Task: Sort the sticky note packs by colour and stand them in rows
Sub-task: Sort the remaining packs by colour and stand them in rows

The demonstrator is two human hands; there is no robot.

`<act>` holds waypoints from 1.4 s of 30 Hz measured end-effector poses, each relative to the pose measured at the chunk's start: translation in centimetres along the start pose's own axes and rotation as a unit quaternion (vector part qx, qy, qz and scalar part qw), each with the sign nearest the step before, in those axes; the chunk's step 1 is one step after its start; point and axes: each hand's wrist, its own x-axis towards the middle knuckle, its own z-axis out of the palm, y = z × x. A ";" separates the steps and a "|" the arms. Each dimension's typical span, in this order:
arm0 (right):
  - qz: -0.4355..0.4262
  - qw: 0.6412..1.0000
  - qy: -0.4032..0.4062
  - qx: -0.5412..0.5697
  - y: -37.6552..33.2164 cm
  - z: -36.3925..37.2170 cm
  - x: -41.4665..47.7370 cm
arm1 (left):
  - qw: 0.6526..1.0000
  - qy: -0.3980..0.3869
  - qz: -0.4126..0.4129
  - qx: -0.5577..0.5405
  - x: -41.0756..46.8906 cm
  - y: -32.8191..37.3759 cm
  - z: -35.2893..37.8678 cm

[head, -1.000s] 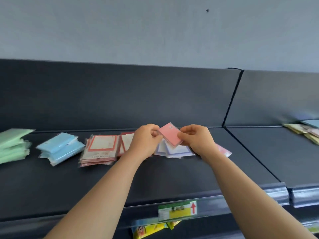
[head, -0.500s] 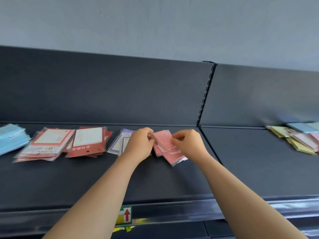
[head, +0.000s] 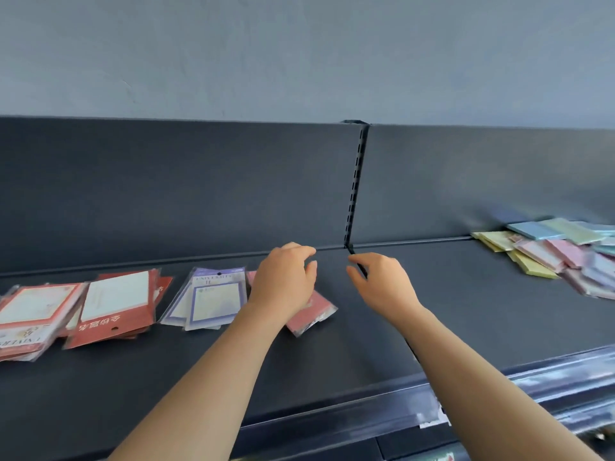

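Now hands point(head: 332, 281) apart and empty, pink packs point(head: 312, 312) released onto shelf point(head: 466, 311)

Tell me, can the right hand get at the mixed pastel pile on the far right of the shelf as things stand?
Probably yes. The right hand is empty and open, and the shelf between it and the mixed pastel pile lies bare, so nothing blocks a sideways reach.
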 end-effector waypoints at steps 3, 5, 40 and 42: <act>0.014 1.000 0.007 -0.005 1.9 -0.8 -0.1 | 1.000 -0.010 0.010 -0.006 0.2 1.5 1.2; 0.018 1.000 0.009 -0.002 3.4 -1.4 0.0 | 1.000 -0.019 0.018 -0.007 0.6 2.7 2.0; -0.023 0.994 -0.011 -0.106 37.6 -13.9 7.0 | 0.973 -0.134 -0.133 -0.133 11.9 27.7 26.3; -0.026 0.995 -0.003 -0.100 37.9 -13.7 7.2 | 0.966 -0.125 -0.150 -0.170 13.4 28.4 27.9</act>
